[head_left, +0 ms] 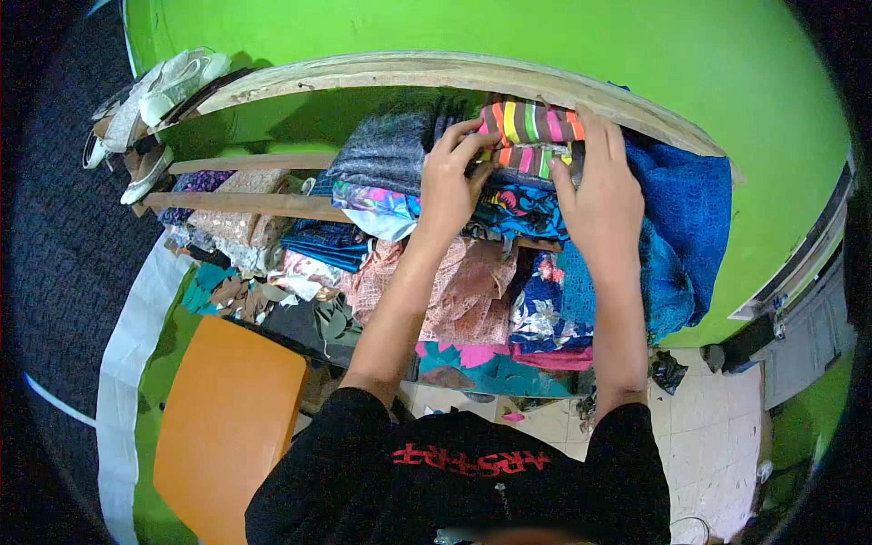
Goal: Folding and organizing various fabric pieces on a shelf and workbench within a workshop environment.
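A folded striped cloth (531,124) in pink, brown, yellow, green and orange sits on the upper shelf, between my two hands. My left hand (451,177) grips its left edge with bent fingers, the thumb lower down. On the right side, my right hand (601,195) holds the other edge, fingers over the top and thumb at the front. Beneath the striped cloth lies a blue patterned fabric (520,211). Dark grey folded fabric (386,150) is stacked just left of my left hand. Blue lace fabric (690,218) hangs down beyond my right hand.
A wooden shelf board (381,68) runs along the green wall (454,27). Shoes (154,100) stand at its left end. Pink lace fabric (463,291) drapes below my hands. An orange chair (227,409) is at lower left, above a tiled floor (708,427) with scraps.
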### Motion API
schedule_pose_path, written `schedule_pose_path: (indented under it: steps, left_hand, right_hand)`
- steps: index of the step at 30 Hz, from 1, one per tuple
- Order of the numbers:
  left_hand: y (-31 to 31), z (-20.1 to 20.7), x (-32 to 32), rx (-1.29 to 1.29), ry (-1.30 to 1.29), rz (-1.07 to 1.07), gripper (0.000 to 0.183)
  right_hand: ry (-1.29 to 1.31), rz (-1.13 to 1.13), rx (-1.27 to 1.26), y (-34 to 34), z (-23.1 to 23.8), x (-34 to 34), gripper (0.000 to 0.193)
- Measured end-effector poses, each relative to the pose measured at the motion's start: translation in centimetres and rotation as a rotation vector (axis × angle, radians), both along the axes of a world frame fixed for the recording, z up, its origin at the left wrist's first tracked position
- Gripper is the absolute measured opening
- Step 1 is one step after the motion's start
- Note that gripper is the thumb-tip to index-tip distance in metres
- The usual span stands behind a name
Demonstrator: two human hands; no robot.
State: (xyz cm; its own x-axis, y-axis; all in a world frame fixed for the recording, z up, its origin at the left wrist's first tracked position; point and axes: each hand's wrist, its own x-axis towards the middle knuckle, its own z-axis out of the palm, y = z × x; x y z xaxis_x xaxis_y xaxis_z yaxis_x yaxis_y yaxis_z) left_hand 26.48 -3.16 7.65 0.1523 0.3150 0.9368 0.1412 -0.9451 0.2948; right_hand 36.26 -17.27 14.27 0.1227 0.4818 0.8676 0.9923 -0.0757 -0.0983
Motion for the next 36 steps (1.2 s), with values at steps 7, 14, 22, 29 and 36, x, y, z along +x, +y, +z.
schedule_pose_path:
  steps: [7, 14, 22, 29, 36]
  left_hand:
    - [-0.2, -0.6, -0.3, -0.033, -0.037, 0.0, 0.027]
    - [2.0, 0.2, -5.1, 0.056, 0.057, 0.114, 0.031]
    - [4.8, -2.6, -11.8, -0.098, 0.648, 0.488, 0.084]
    - [6.3, -3.7, -11.7, 0.086, 0.62, 0.481, 0.073]
    - [7.7, -4.9, -17.8, -0.007, 0.427, 0.109, 0.066]
  right_hand:
    - [-0.038, -0.019, 0.044, 4.1, -4.5, 2.6, 0.034]
    - [0.07, -0.045, 0.144, 5.4, -5.4, 4.2, 0.031]
    - [0.046, -0.158, -0.211, 0.6, -7.2, -2.9, 0.049]
    - [-0.155, 0.174, -0.968, 0.1, -10.5, -12.1, 0.032]
    - [-0.386, 0.059, -0.913, 6.7, -12.9, -19.3, 0.012]
